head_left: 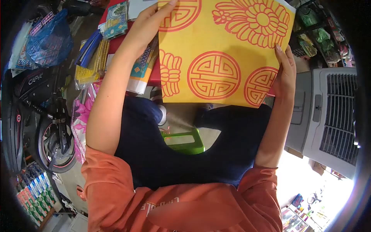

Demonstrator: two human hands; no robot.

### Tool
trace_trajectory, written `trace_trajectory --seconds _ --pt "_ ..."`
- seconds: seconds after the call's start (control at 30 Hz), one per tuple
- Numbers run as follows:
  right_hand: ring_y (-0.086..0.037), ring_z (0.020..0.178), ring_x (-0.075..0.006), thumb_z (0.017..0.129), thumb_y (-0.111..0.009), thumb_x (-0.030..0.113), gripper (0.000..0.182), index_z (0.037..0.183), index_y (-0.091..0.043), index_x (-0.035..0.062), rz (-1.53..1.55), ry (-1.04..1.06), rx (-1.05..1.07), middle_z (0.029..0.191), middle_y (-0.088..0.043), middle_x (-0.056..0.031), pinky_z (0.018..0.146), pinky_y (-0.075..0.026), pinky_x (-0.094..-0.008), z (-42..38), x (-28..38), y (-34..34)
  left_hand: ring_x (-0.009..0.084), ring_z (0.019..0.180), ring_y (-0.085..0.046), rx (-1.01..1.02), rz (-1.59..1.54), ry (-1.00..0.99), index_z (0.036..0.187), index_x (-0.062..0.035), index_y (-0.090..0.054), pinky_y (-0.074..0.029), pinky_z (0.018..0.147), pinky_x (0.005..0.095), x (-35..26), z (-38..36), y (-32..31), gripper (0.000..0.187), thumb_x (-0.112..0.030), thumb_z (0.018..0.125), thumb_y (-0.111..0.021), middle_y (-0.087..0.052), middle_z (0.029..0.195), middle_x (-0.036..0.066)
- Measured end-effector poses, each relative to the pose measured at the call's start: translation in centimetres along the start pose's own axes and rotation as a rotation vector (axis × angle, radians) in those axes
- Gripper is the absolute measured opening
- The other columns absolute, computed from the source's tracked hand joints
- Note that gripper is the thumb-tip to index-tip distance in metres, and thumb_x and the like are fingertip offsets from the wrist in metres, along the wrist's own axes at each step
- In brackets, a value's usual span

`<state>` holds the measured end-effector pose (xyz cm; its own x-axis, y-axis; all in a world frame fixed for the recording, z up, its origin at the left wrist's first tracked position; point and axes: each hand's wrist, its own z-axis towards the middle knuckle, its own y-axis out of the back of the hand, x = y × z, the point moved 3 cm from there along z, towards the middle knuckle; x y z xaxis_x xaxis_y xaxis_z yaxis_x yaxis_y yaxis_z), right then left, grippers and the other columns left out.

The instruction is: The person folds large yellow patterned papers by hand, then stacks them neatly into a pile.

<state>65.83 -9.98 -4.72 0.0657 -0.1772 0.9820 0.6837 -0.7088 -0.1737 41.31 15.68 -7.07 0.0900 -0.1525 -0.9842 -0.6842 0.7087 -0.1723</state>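
A large sheet of yellow paper (181, 42) printed with red round emblems and flower shapes is held up in front of me, over my lap. My left hand (151, 20) grips its upper left edge, thumb lying across the front and the other fingers hidden behind. On the opposite side, my right hand (285, 73) is closed on the right edge, with fingertips at the border. Beneath my left forearm lies a plastic-wrapped pack with a blue-green banknote print (140, 67), on a red surface (155, 73).
Wrapped bundles (91, 58) and a pink-patterned plastic bag (82, 112) lie left of my arm. A motorbike wheel (56, 145) and a blue plastic bag (50, 42) are farther left. A green plastic stool (199, 141) shows between my legs. An air cooler (320, 112) stands right.
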Motion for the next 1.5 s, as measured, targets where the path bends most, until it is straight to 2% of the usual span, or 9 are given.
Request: trace_trajectory --seconds 0.17,0.37,0.53,0.63,0.83,0.87,1.07,1.27,1.5 --pt "-0.069 0.106 -0.0136 0.107 -0.059 0.036 0.044 0.135 -0.060 0.0012 -0.239 0.001 -0.083 0.121 -0.071 -0.0076 0.090 -0.055 -0.0305 2.3 0.0 -0.5 0.0121 0.100 -0.067 -0.104 0.039 -0.065 0.128 0.0001 -0.064 -0.053 0.086 0.0292 -0.7 -0.3 -2.1 0.044 -0.039 0.111 -0.052 -0.072 0.111 0.006" --pt "-0.068 0.097 -0.0094 0.108 -0.056 0.043 0.047 0.127 -0.065 0.0005 -0.333 0.270 -0.129 0.111 -0.074 -0.0052 0.083 -0.054 -0.0267 3.4 -0.8 -0.9 0.0097 0.092 -0.063 -0.166 0.256 -0.307 0.124 -0.0005 -0.065 -0.051 0.082 0.0268 0.3 1.5 -0.8 0.046 -0.043 0.111 -0.050 -0.070 0.102 0.003" --pt "-0.068 0.091 -0.0073 0.106 -0.062 0.030 0.034 0.124 -0.066 0.0013 -0.188 0.251 -0.063 0.105 -0.073 -0.0017 0.079 -0.053 -0.0243 2.8 -0.6 -0.3 0.0105 0.095 -0.065 -0.145 0.232 -0.412 0.125 -0.0003 -0.065 -0.051 0.084 0.0274 0.1 1.5 -1.0 0.047 -0.043 0.110 -0.053 -0.071 0.103 0.002" --pt "-0.066 0.089 -0.0057 0.102 -0.068 0.022 0.028 0.120 -0.067 -0.0002 -0.275 0.193 0.009 0.101 -0.072 -0.0009 0.077 -0.051 -0.0224 2.1 0.5 0.1 0.0118 0.097 -0.067 -0.231 0.064 -0.313 0.127 -0.0006 -0.065 -0.052 0.084 0.0277 0.0 1.2 -1.2 0.042 -0.038 0.108 -0.059 -0.072 0.105 0.003" --pt "-0.054 0.067 -0.0007 0.095 -0.078 0.021 0.031 0.114 -0.072 -0.0022 -0.566 0.115 0.057 0.083 -0.070 0.0012 0.061 -0.039 -0.0177 1.6 3.0 1.1 0.0104 0.090 -0.068 -0.049 0.328 -0.186 0.121 0.0021 -0.069 -0.053 0.076 0.0247 -2.6 0.4 0.9 0.029 -0.019 0.102 -0.068 -0.073 0.104 0.005" --pt "-0.051 0.063 0.0000 0.094 -0.079 0.022 0.032 0.113 -0.072 -0.0025 -0.581 0.079 0.073 0.079 -0.069 0.0015 0.057 -0.036 -0.0172 1.6 3.0 1.4 0.0085 0.072 -0.067 -0.063 0.335 -0.165 0.116 0.0038 -0.071 -0.050 0.061 0.0222 -2.9 0.1 1.2 0.026 -0.018 0.101 -0.069 -0.074 0.090 0.004" --pt "-0.048 0.052 -0.0016 0.094 -0.079 0.031 0.046 0.124 -0.068 -0.0026 -0.548 -0.133 0.025 0.072 -0.072 -0.0037 0.050 -0.032 -0.0175 2.2 2.2 1.8 0.0106 0.046 -0.060 -0.030 0.291 -0.035 0.123 0.0053 -0.068 -0.042 0.042 0.0210 -3.0 -0.8 1.9 0.032 -0.021 0.106 -0.062 -0.072 0.070 0.006" --pt "-0.066 0.062 -0.0060 0.102 -0.067 0.031 0.035 0.120 -0.062 0.0018 -0.420 -0.236 0.167 0.088 -0.078 -0.0113 0.055 -0.047 -0.0171 2.7 1.4 2.1 0.0171 0.060 -0.072 0.063 0.340 0.147 0.144 0.0075 -0.047 -0.055 0.050 0.0252 -3.1 -1.9 1.9 0.048 -0.027 0.112 -0.048 -0.078 0.096 0.019" --pt "-0.075 0.106 -0.0189 0.106 -0.059 0.027 0.030 0.118 -0.059 -0.0010 -0.278 -0.264 0.172 0.115 -0.075 -0.0204 0.080 -0.061 -0.0227 2.5 0.6 1.9 0.0220 0.101 -0.076 0.030 0.250 0.153 0.138 0.0010 -0.054 -0.062 0.076 0.0282 -2.5 -1.4 2.0 0.042 -0.030 0.110 -0.054 -0.075 0.117 0.016"
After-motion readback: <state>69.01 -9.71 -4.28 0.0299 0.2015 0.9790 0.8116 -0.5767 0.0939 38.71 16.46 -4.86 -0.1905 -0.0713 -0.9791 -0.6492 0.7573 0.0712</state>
